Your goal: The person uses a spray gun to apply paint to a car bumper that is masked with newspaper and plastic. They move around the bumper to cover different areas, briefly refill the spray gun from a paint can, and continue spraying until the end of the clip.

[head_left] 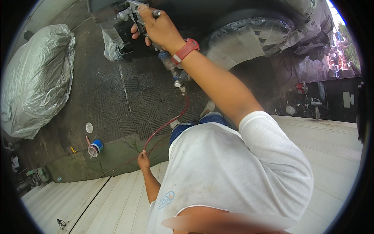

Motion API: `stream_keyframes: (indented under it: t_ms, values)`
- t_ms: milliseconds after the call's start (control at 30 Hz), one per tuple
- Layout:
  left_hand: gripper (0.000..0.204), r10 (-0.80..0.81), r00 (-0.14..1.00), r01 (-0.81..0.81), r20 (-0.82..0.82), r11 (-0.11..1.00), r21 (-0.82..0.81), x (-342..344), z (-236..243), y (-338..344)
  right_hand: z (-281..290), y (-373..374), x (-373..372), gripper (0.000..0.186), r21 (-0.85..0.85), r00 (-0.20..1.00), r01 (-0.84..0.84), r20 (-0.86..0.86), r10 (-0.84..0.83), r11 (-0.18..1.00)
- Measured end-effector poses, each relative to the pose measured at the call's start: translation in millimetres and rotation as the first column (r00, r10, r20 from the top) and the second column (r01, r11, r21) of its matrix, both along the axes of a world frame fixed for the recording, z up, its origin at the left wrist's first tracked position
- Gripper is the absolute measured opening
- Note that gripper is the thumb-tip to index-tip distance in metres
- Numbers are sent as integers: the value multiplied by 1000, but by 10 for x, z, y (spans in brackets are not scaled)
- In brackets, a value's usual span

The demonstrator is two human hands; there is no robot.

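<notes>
My right hand [163, 32], with a red watch on the wrist, is raised at the top centre. Its fingers are wrapped round a metal spray gun [133, 12], held in front of a dark, shiny car panel [191, 13]. Below the gun hangs an inline air fitting [168, 61], partly behind the wrist. From its end a red air hose [186, 106] curves down past my feet to the lower left. My left hand [143, 159] is low at my side, closed on that hose. The spray gun's nozzle and trigger are partly hidden by my fingers.
Masking paper and plastic [249, 43] cover a wheel area at upper right. A silver-covered bulky shape [39, 84] stands left. On the floor are a blue-banded can [96, 147] and a round lid [89, 127]. A dark bench [335, 99] with tools stands right; a white panelled wall [124, 187] runs behind me.
</notes>
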State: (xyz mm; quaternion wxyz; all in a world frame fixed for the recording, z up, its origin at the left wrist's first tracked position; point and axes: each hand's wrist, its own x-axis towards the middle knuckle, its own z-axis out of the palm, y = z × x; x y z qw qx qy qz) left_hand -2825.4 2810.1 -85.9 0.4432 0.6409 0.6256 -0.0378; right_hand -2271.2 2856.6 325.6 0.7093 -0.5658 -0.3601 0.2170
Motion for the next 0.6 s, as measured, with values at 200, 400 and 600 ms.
stream_keyframes:
  t_ms: [200, 400, 600]
  values:
    - [67, -129, 991, 128, -45, 991, -30, 589, 45, -46, 107, -548, 459, 49, -148, 967, 242, 112, -227, 959]
    - [69, -396, 917, 395, -47, 918, -11, 1585, 453, -203, 143, -1792, 1134, 56, -197, 834, 539, 260, -486, 819]
    - [62, -588, 806, 589, -65, 808, -1, 2661, 910, -627, 216, -3041, 1978, 51, -214, 733, 677, 284, -618, 704]
